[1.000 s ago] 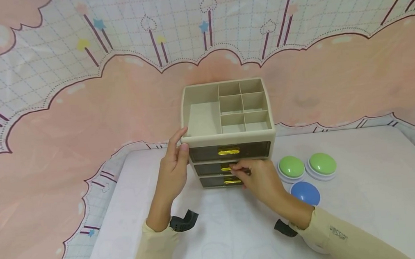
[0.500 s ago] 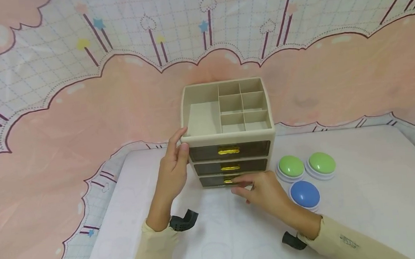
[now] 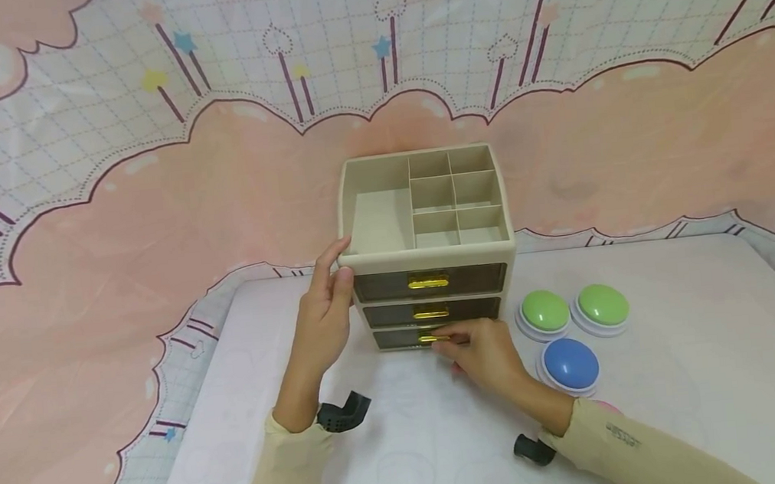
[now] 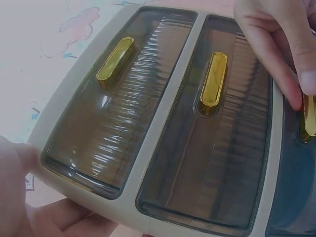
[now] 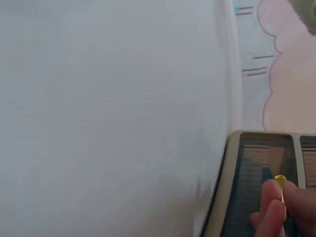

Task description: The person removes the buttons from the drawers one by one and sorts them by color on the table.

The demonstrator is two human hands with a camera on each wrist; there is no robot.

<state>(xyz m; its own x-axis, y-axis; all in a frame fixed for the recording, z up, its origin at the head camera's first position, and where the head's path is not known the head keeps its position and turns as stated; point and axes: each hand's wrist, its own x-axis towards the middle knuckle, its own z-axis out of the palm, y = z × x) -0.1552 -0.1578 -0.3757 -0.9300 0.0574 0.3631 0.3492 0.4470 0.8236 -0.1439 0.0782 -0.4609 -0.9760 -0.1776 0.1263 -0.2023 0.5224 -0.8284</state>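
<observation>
A beige desktop drawer organizer (image 3: pixel 428 258) stands at the table's back edge, its three dark see-through drawers flush with the frame. My left hand (image 3: pixel 325 320) holds its left side near the top front corner; in the left wrist view, the left fingers (image 4: pixel 74 219) lie along that side. At the bottom drawer (image 3: pixel 396 340), my right hand (image 3: pixel 483 349) pinches the gold handle (image 5: pixel 280 180) between thumb and fingers. Above it, the middle handle (image 4: pixel 214 79) and the top handle (image 4: pixel 115 59) are untouched. The right fingers partly cover the bottom handle.
Right of the organizer sit two green domed push buttons (image 3: pixel 546 310) on white bases, with a blue one (image 3: pixel 570 363) in front. Something pink (image 3: pixel 608 406) shows partly behind the right sleeve. A patterned cloth (image 3: pixel 629 152) hangs behind the white table (image 3: pixel 405 440).
My right hand has moved down from the middle drawer's handle to the bottom one and now pinches it. My left hand has stayed on the organizer's side.
</observation>
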